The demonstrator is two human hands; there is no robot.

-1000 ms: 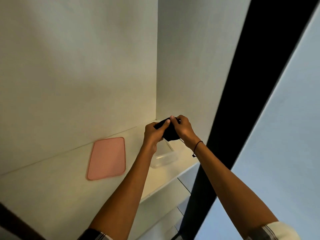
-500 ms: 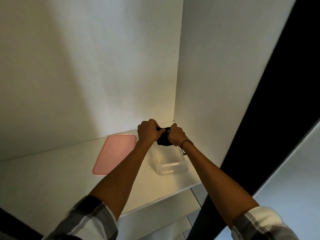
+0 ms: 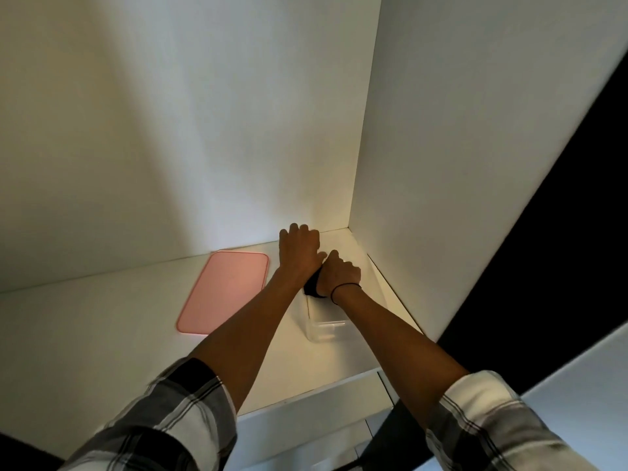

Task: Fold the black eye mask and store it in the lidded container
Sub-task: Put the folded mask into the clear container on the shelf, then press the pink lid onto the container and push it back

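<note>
My left hand [image 3: 299, 253] and my right hand [image 3: 339, 274] meet over the far end of a clear plastic container [image 3: 325, 329] on the white shelf. Between and under them shows a small dark bunch of the black eye mask [image 3: 311, 288], pressed low into the container. Most of the mask is hidden by my hands, and both hands seem closed on it. The pink lid [image 3: 224, 295] lies flat on the shelf, to the left of the container and apart from it.
The white shelf [image 3: 85, 334] sits in a corner, with a back wall [image 3: 204, 130] behind and a side panel [image 3: 475, 164] close on the right of the container. A lower shelf edge [image 3: 306, 413] runs below.
Both hands have gone down from above the container into it with the mask. The view has shifted, so the shelf and lid now sit more to the centre.
</note>
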